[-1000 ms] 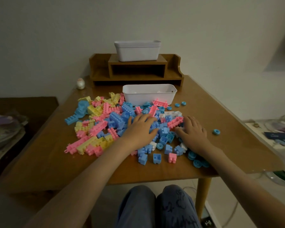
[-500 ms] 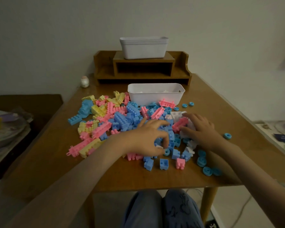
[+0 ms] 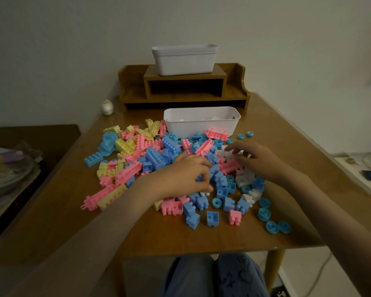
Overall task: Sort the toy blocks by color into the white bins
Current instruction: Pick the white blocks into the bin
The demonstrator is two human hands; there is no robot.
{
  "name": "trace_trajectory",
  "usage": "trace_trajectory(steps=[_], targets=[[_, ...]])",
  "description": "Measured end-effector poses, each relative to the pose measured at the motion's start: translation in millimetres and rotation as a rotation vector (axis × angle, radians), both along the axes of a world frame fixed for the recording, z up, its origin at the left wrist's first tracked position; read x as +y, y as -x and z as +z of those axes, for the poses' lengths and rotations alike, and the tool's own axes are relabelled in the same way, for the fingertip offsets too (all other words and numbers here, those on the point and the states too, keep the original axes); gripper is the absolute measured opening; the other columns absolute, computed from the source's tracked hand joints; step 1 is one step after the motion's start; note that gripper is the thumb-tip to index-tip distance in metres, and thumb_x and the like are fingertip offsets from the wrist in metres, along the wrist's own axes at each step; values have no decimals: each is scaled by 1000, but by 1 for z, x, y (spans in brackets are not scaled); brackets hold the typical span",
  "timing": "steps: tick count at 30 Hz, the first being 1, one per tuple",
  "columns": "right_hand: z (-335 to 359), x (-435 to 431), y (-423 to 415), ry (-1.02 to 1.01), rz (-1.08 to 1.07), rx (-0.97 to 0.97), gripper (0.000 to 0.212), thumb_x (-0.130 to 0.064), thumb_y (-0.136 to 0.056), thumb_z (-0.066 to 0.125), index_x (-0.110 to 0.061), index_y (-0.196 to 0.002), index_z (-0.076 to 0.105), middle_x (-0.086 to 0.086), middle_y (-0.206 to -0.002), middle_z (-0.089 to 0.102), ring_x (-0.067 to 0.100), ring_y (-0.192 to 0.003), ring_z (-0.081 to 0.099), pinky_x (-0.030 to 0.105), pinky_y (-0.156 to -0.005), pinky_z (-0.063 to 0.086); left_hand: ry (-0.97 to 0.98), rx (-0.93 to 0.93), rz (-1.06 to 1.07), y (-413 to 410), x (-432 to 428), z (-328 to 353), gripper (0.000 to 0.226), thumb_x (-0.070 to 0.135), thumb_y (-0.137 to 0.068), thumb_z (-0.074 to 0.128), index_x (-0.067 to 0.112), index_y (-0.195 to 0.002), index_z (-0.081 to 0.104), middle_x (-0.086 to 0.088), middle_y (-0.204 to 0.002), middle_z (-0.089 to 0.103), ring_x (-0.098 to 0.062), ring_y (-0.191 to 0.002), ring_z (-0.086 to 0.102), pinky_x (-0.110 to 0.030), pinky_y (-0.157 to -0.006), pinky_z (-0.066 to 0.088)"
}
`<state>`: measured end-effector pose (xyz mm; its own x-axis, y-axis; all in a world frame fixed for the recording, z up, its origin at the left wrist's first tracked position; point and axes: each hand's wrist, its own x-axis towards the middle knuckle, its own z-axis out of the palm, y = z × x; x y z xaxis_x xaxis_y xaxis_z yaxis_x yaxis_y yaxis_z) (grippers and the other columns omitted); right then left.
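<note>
Head view: left hand [image 3: 184,177] curls its fingers [image 3: 199,162] into blue blocks [image 3: 221,181] at the middle of the tabletop [image 3: 150,234], grip unclear; right hand [image 3: 260,162] spreads loose fingers over white blocks [image 3: 243,179] near the white bin [image 3: 201,127].

no readable text, labels, brands, numbers or signs anywhere

Near bin [image 3: 201,125] sits mid-rear on the surface [image 3: 287,136], some blocks in it. Behind it: shelf unit [image 3: 184,86], stacked bins [image 3: 184,61] on top. Block pile [image 3: 150,155] spreads in front and front-left of it, touching it. Loose discs [image 3: 272,227] well front-right. Ornament [image 3: 107,107] rear-left.
</note>
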<state>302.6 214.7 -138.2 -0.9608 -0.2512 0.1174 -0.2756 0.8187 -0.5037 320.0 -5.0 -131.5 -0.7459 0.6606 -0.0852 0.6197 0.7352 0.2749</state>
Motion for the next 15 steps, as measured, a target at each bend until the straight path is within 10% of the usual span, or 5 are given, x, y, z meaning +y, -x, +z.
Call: trace_trajectory(steps=[8,15], targets=[[-1,4,45,-251,-16,-149,44,-37,-92,50,-35,-135,44,-1,-140,38,23,-125,40,44,-106,34,-437,-99,150,16,-5,11,16,36,-94,52,22,-87,56,-1,-116,61,-14,-108,56,-35,-93,45],[10,-4,63,-223,84,-211,27,-32,-91,53,-30,-118,55,-6,-115,55,11,-96,52,25,-82,40,-363,97,247,60,-10,29,25,36,-94,52,13,-87,57,-2,-74,61,-14,-64,57,-33,-60,44]])
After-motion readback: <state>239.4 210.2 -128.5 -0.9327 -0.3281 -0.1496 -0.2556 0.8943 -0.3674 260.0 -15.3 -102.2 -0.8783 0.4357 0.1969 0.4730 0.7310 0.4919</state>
